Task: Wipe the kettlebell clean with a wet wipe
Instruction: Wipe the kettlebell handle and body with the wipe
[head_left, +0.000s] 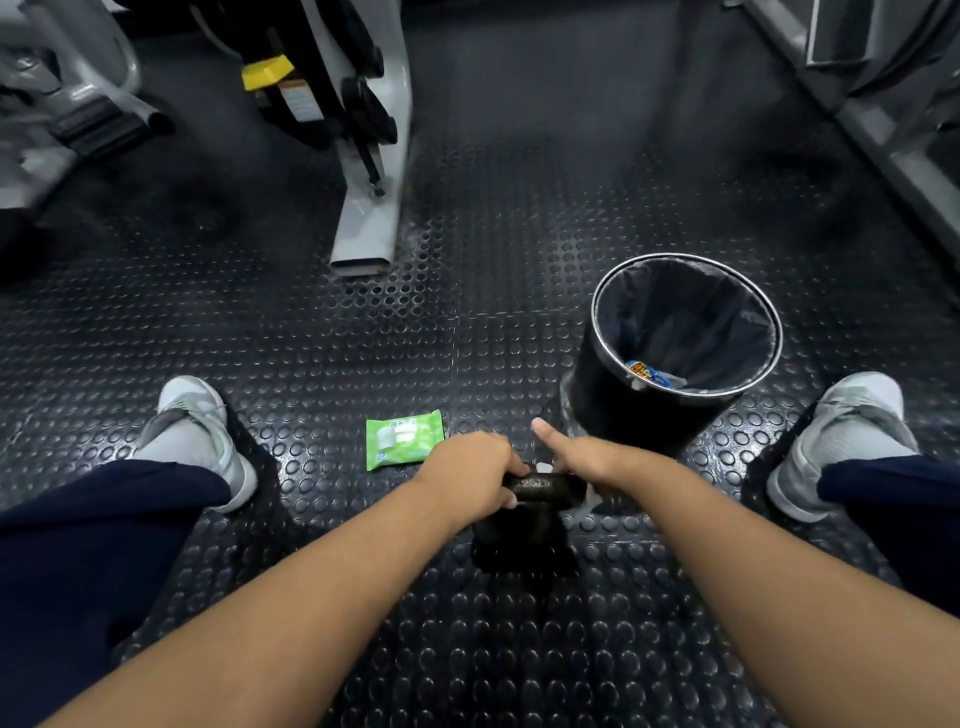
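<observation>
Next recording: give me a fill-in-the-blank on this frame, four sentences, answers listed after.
1. The left hand grips the kettlebell by its ____.
2. The wet wipe pack lying on the floor is ____ in colour.
3. The black bin stands on the person's ____ side.
4. The right hand has its ____ stretched out straight.

Missing words: handle; green; right; thumb.

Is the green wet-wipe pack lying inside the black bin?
No, the wet-wipe pack lies flat on the studded floor, to the left of the bin and apart from it.
</observation>
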